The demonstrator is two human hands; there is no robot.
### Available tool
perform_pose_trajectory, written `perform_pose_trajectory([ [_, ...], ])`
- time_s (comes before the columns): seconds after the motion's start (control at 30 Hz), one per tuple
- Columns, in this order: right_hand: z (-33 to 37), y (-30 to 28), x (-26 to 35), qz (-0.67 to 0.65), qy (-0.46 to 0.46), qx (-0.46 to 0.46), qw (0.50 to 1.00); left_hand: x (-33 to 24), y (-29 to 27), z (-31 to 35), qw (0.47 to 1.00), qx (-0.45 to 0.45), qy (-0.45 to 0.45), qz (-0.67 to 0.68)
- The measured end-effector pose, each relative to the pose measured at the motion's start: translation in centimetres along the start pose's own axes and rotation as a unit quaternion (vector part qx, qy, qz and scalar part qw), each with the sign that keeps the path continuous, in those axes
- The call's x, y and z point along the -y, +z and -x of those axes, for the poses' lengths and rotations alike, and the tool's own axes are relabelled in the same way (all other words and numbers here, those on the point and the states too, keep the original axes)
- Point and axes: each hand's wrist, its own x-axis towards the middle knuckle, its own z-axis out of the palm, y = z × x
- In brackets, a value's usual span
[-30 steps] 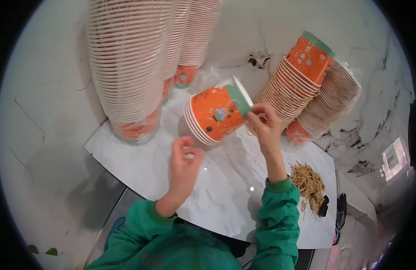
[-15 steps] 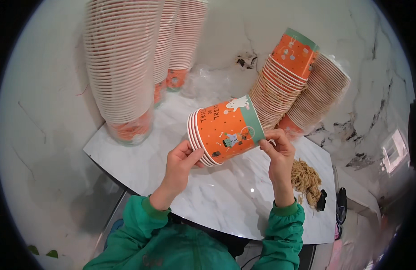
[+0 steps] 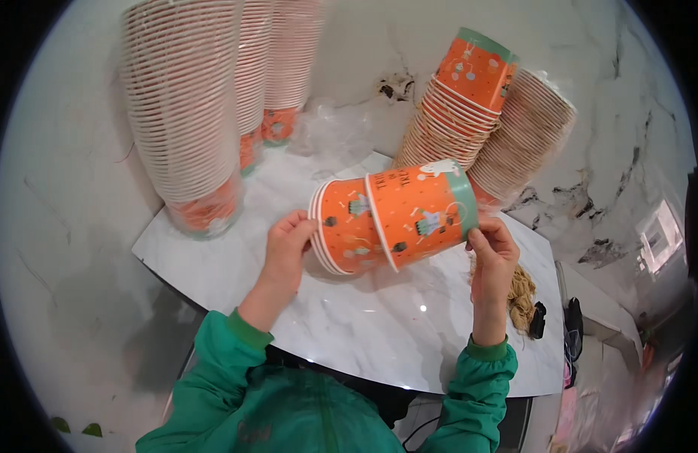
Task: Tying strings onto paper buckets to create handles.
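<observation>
Over the table, my left hand (image 3: 285, 253) grips a short stack of nested orange paper tubs (image 3: 343, 226) by their white rims, thumb and fingers closed. The end paper tub (image 3: 423, 215), orange with a green base band and cartoon figures, is drawn partway off that stack. At its green base, my right hand (image 3: 494, 260) pinches the edge between thumb and fingers. The tubs lie on their sides in the air, rims toward the left.
Tall plastic-wrapped tub stacks (image 3: 186, 128) stand at the back left, beside crumpled clear plastic (image 3: 330, 136). At the back right are a string-tied tub stack (image 3: 449, 113) and a wrapped one (image 3: 524, 140). Tan string (image 3: 521, 302) and a black object (image 3: 538, 321) lie on the marble-patterned table (image 3: 364, 332).
My right hand has moved right, sliding the end tub partway out of the stack. My left hand has shifted slightly left and up with the others. The whole view has shifted a little.
</observation>
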Motion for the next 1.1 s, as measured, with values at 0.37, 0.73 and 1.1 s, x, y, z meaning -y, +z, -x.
perform_pose_trajectory([
  [0.37, 2.3, -8.0, -7.6, -0.445, 0.165, -0.013, 0.880, 0.9, -10.0, -12.9, 0.968, -0.090, -0.096, 0.213],
  [0.73, 4.4, -3.8, -8.6, -0.477, 0.270, -0.037, 0.836, -1.8, -5.4, -4.9, 0.923, -0.301, 0.000, -0.238],
  [1.1, 6.5, 2.6, -5.9, -0.293, 0.517, 0.062, 0.802, -6.1, 4.1, 0.3, 0.901, 0.283, -0.050, -0.325],
])
